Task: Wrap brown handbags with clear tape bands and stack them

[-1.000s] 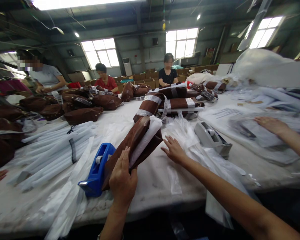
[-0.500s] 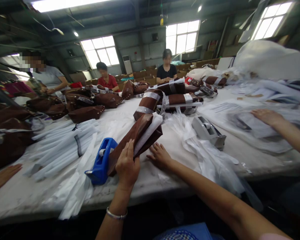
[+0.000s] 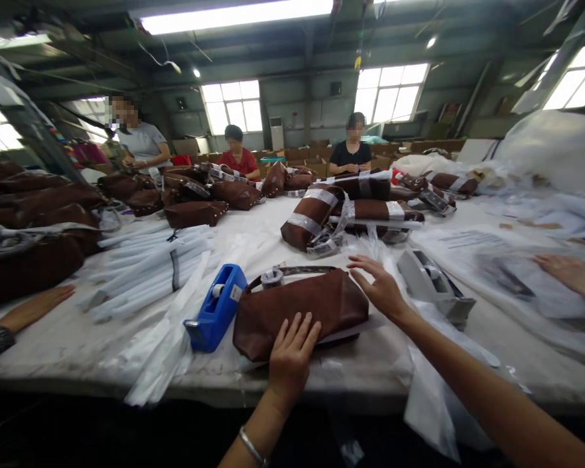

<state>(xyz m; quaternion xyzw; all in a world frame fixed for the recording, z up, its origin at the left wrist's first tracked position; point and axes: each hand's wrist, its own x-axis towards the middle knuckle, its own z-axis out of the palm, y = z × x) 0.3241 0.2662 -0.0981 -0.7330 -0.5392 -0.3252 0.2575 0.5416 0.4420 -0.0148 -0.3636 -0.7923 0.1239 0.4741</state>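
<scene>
A brown leather-like bag (image 3: 297,305) lies on its side on the table in front of me, its strap along the far side. Flat on its near face rests my left hand (image 3: 292,354), fingers stretched out, a silver bangle on the wrist. My right hand (image 3: 383,286) is at the bag's upper right corner with fingers apart; whether it touches the bag I cannot tell. Behind the bag, beside the strap, is a small clear roll (image 3: 272,278). A blue tape dispenser (image 3: 217,309) stands just left of the bag, and a grey tape dispenser (image 3: 433,286) is right of my right hand.
White rolled sticks (image 3: 146,270) and plastic strips (image 3: 168,338) lie at left. Taped brown bags (image 3: 312,214) sit farther back, with more brown bags (image 3: 34,253) piled left. Other people's hands reach in at the left (image 3: 39,305) and right (image 3: 572,276). Several people work across the table.
The bag has gone from tilted up, with its white-filled opening toward the right, to lying crosswise. My left hand now lies flat on it; my right hand has risen from the table to its right end.
</scene>
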